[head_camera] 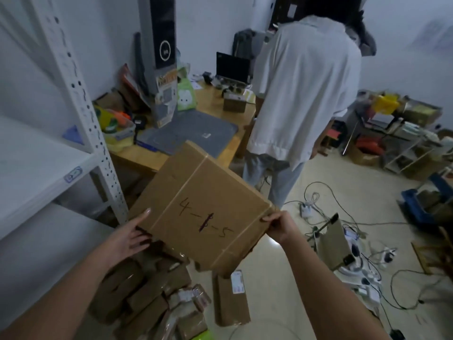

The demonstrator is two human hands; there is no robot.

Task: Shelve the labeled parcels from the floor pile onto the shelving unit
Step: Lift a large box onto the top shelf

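Observation:
I hold a flat brown cardboard parcel [201, 204] in the air, taped across and marked "4-1-5" in dark pen. My left hand [130, 235] grips its near left edge, thumb on top and fingers underneath. At the near right corner my right hand [279, 225] pinches the parcel. Below it on the floor lies a pile of brown parcels [144, 295], and one long box with a white label [230, 298] lies apart from them. The white metal shelving unit [44, 165] stands to my left, with its perforated upright [98, 133] close to the parcel.
A person in a white shirt [304, 94] stands bent over just beyond the parcel. Behind is a cluttered wooden table [213, 104] with a laptop [232, 66]. Cables and power strips [343, 231] sprawl over the floor at right, beside a blue crate [421, 204] and low racks [402, 143].

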